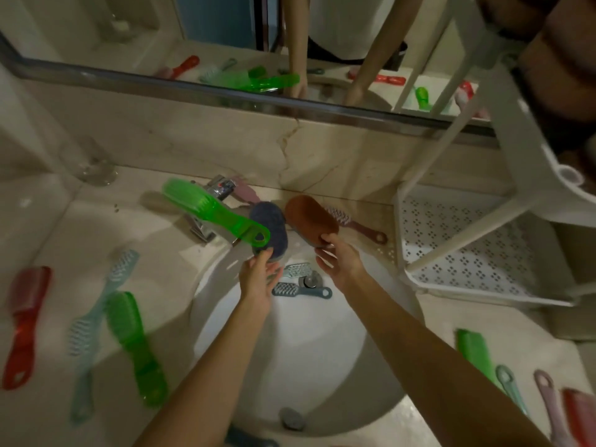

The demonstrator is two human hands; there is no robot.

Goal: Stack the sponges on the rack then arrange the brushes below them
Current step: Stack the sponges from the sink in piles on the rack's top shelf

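My left hand (258,274) holds the near end of a dark blue sponge (269,227) at the back rim of the sink. My right hand (337,258) pinches the near end of a brown sponge (311,217) beside it. A green brush (213,211) lies across the tap, its handle over the blue sponge. A pink brush (354,225) lies behind the brown sponge. The white perforated rack (467,250) stands to the right on the counter, its lower shelf bare. Two small blue-grey brushes (301,290) lie in the sink by the drain.
Red (24,324), pale blue (96,317) and green (135,346) brushes lie on the left counter. More brushes (516,379) lie at the near right. A glass (90,162) stands at the back left. A mirror (225,43) runs along the wall behind the white sink (219,324).
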